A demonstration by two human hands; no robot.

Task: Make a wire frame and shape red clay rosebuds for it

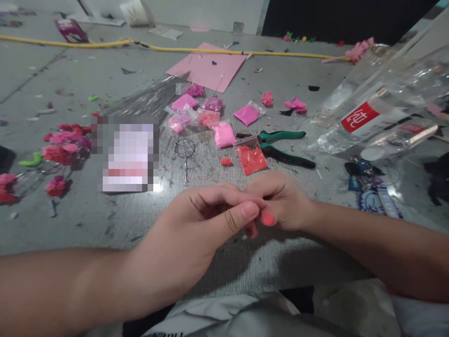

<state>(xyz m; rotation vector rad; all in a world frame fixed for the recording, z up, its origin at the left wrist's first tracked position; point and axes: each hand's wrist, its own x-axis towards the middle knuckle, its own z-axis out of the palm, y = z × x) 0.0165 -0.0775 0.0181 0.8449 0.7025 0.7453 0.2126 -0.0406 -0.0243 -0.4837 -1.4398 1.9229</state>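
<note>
In front of the pliers (pixel 275 153), the right hand (pixel 286 199) pinches red clay (pixel 268 219); the left hand (pixel 203 224) touches the right, grip unclear.

Bench (pixel 105 217) layout around the bags (pixel 224 135)

From the bags, a sheet (pixel 210 72) lies at twelve o'clock under a cable (pixel 298 54), bottles (pixel 372 117) at three, pliers (pixel 286 156) at four, a lump (pixel 268 219) in the right hand (pixel 289 201) at five.

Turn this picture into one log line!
left hand: meets right hand | coral lump: where they meet | beyond: bagged red clay, green-handled pliers
</note>
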